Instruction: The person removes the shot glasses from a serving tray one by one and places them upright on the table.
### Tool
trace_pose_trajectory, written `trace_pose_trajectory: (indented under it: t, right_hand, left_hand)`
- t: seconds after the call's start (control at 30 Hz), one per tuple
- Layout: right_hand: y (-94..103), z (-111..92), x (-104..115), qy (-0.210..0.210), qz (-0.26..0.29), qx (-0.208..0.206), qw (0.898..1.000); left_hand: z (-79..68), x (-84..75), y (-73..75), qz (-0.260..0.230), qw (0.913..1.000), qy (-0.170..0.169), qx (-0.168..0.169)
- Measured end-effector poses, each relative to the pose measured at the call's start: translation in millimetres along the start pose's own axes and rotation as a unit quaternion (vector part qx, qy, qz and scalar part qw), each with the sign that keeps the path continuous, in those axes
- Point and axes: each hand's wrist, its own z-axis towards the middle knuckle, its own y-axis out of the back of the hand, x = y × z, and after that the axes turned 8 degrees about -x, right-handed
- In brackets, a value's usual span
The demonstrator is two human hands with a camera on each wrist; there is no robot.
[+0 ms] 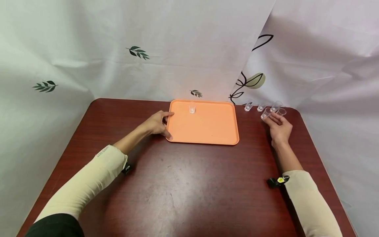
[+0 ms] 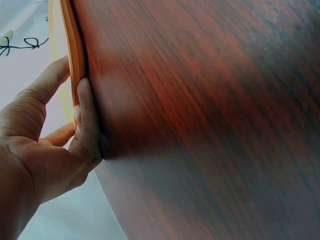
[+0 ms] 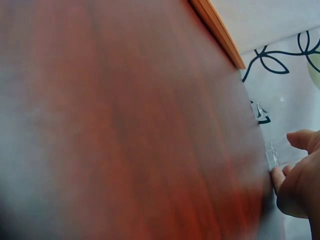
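An orange tray [image 1: 207,128] lies near the back of the table. On its left edge my left hand [image 1: 155,123] holds the rim; the left wrist view shows that hand [image 2: 55,155] with fingers on both sides of the rim. One small clear plastic cup [image 1: 192,108] stands on the tray, towards the back left. At the back right, my right hand [image 1: 279,130] pinches another clear cup [image 1: 266,113] between thumb and fingers. Several like cups are around it: one cup [image 1: 248,105] apart to the left, another cup [image 1: 281,112] partly behind the fingers.
The dark red wooden table [image 1: 183,187] has rounded back corners. White sheeting [image 1: 177,49] with leaf prints hangs right behind its back edge and along both sides. The clear cups stand close to that back edge.
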Motion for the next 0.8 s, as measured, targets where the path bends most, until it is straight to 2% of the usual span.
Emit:
trace_pose_trajectory:
  t: [0.17, 0.4, 0.57, 0.8]
  right_hand:
    - [4.9, -9, 0, 0.0, -0.008, 0.006, 1.0]
    - [2.4, -23, -1, -0.003, 0.037, 0.042, 0.998]
    - [-6.3, -33, 1, -0.003, 0.033, 0.065, 0.997]
    - [-30.5, -52, 8, 0.023, -0.011, 0.109, 0.994]
  left_hand:
    - [0.2, 1.0, -0.1, 0.005, 1.0, -0.003, 0.0]
    - [-0.5, 0.0, -0.4, 0.003, 1.0, -0.004, -0.002]
    - [-1.2, -1.4, -0.6, 0.004, 1.0, -0.006, -0.004]
    - [-1.4, -0.8, -0.2, 0.001, 1.0, -0.004, -0.001]
